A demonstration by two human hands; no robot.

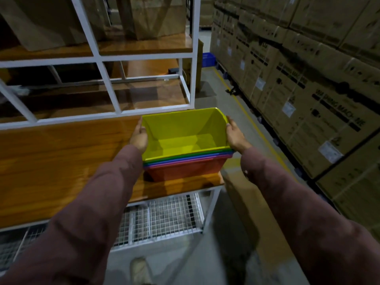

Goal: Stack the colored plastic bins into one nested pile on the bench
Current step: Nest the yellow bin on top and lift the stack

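Note:
A nested pile of colored plastic bins stands at the right end of the wooden bench point(61, 157). The yellow bin point(181, 136) is on top and empty. Below it show thin rims of green, blue, purple and pink bins, and the red bin point(185, 171) is at the bottom. My left hand point(139, 136) presses against the pile's left side near the rim. My right hand point(234, 136) grips the right side. Both arms wear maroon sleeves.
A white metal shelf frame point(109, 87) with wooden shelves rises behind the bench, holding cardboard boxes point(156, 17). A wire mesh shelf point(164, 219) lies under the bench. Stacked cartons point(308, 83) wall off the right of the aisle, beyond a yellow floor line point(253, 124).

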